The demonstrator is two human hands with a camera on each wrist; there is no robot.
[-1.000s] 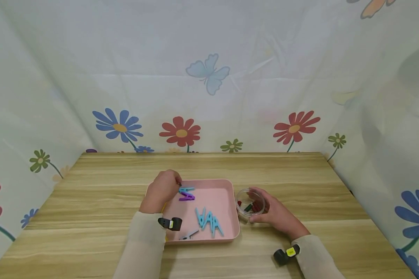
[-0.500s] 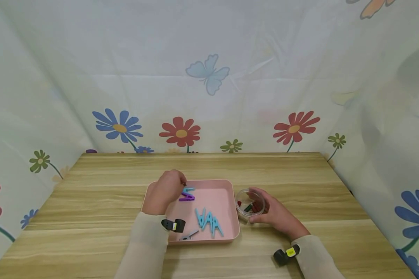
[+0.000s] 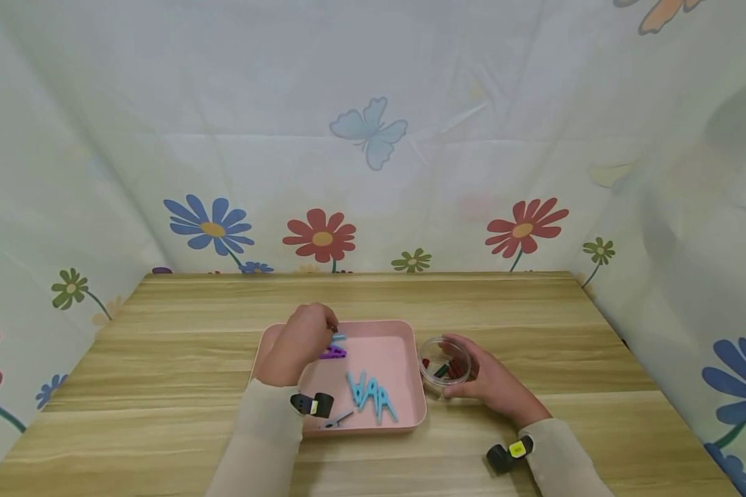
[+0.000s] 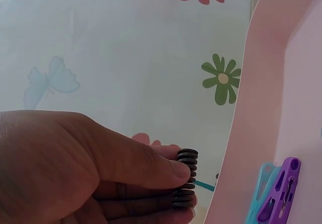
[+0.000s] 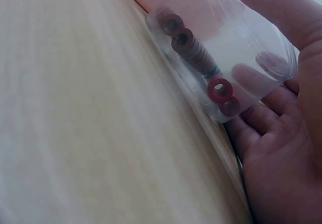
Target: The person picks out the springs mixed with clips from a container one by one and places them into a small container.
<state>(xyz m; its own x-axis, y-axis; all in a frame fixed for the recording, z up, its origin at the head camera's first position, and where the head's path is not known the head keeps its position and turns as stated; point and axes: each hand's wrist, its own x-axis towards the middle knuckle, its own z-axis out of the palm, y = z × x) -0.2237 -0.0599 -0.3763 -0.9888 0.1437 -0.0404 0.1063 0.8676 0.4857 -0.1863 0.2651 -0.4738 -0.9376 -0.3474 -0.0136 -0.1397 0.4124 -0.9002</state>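
My left hand (image 3: 298, 345) hovers over the far-left corner of a pink tray (image 3: 394, 352). In the left wrist view, its thumb and fingers pinch a dark, ridged, spring-like coil (image 4: 185, 178). Near that hand, a purple clothespin (image 3: 333, 353) and a light blue clothespin (image 3: 339, 338) lie in the tray, partly hidden by it. My right hand (image 3: 494, 379) grips a clear plastic cup (image 3: 434, 343) beside the tray's right wall. Inside the cup, the right wrist view shows brown ridged coils (image 5: 198, 55) and a red ring-ended piece (image 5: 220, 88); a dark green piece (image 3: 442, 371) shows from above.
Several light blue clothespins (image 3: 371, 395) lie around the middle of the tray, with a grey clothespin (image 3: 338, 419) by its near edge. The wooden table (image 3: 534, 317) extends around the tray. A flower-printed curtain (image 3: 447, 179) stands behind the table.
My left hand has moved a little to the right along the tray's far edge, covering more of the purple and light blue clothespins. The right hand and cup have stayed still.
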